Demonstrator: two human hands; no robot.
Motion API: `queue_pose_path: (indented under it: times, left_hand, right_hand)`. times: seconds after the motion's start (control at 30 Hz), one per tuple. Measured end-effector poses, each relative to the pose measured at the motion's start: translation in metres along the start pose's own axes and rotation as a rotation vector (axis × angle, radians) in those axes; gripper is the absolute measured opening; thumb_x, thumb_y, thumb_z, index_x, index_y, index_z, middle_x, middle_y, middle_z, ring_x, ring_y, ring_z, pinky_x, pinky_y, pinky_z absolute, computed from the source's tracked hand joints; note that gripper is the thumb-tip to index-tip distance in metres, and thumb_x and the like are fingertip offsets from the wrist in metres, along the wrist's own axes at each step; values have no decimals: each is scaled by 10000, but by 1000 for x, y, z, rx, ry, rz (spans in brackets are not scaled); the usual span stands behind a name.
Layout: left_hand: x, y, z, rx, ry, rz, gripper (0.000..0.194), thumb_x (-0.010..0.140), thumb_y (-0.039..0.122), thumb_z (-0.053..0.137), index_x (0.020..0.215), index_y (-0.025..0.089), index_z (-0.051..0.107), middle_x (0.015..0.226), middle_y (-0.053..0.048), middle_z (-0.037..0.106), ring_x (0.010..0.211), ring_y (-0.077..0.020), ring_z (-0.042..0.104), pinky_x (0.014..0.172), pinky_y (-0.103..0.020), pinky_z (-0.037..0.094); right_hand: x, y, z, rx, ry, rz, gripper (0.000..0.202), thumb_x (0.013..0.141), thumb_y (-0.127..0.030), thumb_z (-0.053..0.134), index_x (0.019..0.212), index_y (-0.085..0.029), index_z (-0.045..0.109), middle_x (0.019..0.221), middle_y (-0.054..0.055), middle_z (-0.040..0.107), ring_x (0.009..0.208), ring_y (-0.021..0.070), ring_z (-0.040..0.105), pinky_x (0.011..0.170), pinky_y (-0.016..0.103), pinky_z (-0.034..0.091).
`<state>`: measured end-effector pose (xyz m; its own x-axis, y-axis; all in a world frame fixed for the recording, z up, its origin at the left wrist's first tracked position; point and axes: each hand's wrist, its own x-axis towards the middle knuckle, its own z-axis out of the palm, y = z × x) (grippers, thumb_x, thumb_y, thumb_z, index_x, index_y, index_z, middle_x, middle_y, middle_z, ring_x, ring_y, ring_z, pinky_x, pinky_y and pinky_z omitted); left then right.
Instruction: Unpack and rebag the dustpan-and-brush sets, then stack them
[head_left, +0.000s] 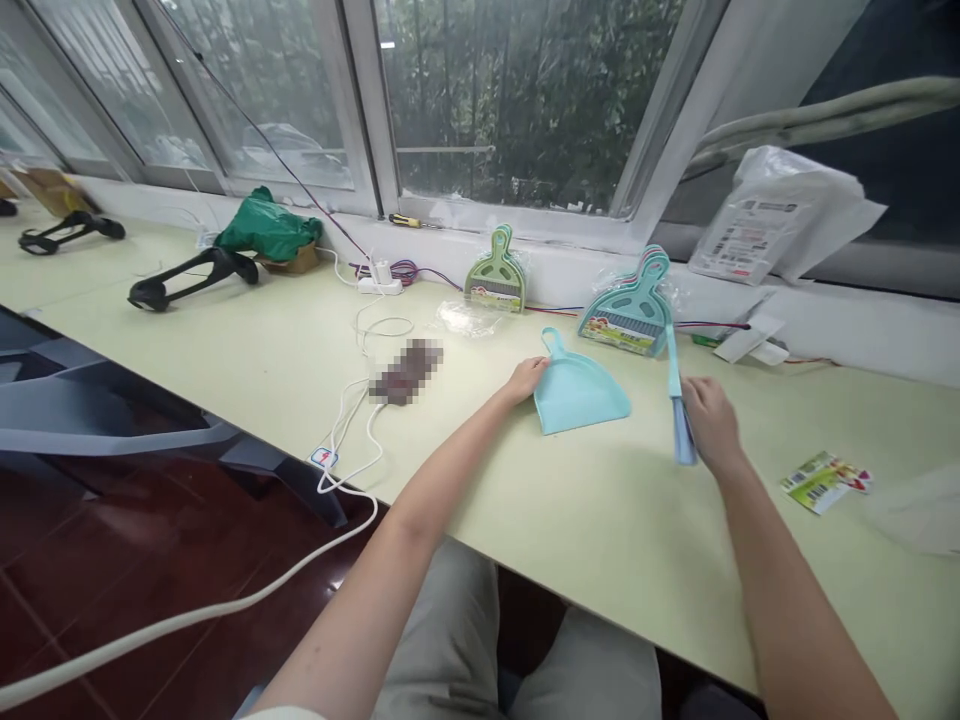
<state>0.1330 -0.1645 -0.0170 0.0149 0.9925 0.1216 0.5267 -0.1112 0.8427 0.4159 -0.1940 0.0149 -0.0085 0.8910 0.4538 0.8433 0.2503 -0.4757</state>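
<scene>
A light blue dustpan [581, 392] rests on the pale yellow table, its looped handle toward the window. My left hand [527, 378] is closed on the dustpan's left edge near the handle. To the right, my right hand [711, 420] grips a small blue brush [681, 425], held upright with its bristles down. Whether the bristles touch the table is hard to tell. Behind them, a stack of packaged blue-green dustpan sets [628, 310] leans on the window ledge, and a green packaged set [496, 275] stands farther left.
A colourful card [825, 482] and clear plastic lie at the right. White cables [349, 420] run past a blurred dark object [407, 372] on the left. Farther back are a power strip [380, 286], a green bag [268, 225], a black frame [193, 278] and a plastic-wrapped package [750, 225].
</scene>
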Motion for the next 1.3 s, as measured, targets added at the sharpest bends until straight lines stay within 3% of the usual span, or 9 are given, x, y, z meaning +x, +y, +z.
queue_pose_path:
  times: [0.1,0.23,0.4,0.63,0.77,0.93,1.03,1.13,1.3]
  left_hand:
    - [7,-7,-15,188,27,-26,391,913,408,389,959,187,709,1060,-75,667,981,-236,589,829,-305,412]
    - [12,-9,-19,226,153,-34,387,924,396,372,945,209,711,1057,-73,636,977,-204,583,813,-286,414]
    - [14,-11,-18,181,259,-65,384,940,386,344,931,190,674,970,-62,648,893,-168,590,794,-270,421]
    - [20,-15,-25,266,150,-39,266,900,361,449,885,206,664,933,-51,679,854,-168,595,743,-266,435]
    - [21,-13,-29,292,54,-20,271,882,405,481,839,214,670,919,-43,692,854,-177,602,731,-268,434]
    - [15,-7,-28,412,-3,72,292,913,369,417,847,205,649,942,-53,686,883,-183,603,724,-269,425]
    - [8,-2,-26,478,-99,235,312,925,377,384,851,202,631,906,-52,673,855,-183,601,718,-270,421]
    - [2,2,-24,544,-131,351,278,917,294,361,877,198,619,909,-58,653,858,-184,591,728,-276,420]
    - [-1,1,-27,636,87,515,329,840,140,427,1134,192,565,1219,-106,549,1130,-215,484,911,-331,376]
  right_hand:
    - [-3,36,-7,-330,-98,39,368,886,-432,328,803,-226,623,1000,158,607,906,286,569,668,386,383]
    - [-11,60,2,-461,-209,-46,359,883,-355,298,779,-226,616,915,166,645,908,309,599,698,417,398]
    - [-11,46,12,-624,-194,74,371,811,-571,386,773,-284,618,944,135,676,917,366,599,702,511,360]
    - [8,39,18,-690,-324,249,270,735,-514,474,759,-290,622,971,155,674,926,363,598,694,473,357]
    - [26,14,25,-514,-359,356,343,691,-597,530,788,-293,655,933,124,695,889,358,607,680,437,378]
    - [38,-49,58,-298,-362,133,337,724,-569,546,805,-263,661,859,60,697,845,291,614,698,383,406]
    - [40,-75,84,-225,-325,-61,286,758,-474,537,803,-214,648,922,83,695,891,275,609,751,377,420]
    - [44,-79,98,-104,-323,-164,260,772,-434,526,790,-198,633,887,80,697,848,246,620,765,359,433]
    - [51,-61,96,-12,-395,-166,236,739,-439,564,731,-216,639,837,52,714,820,245,645,758,360,444]
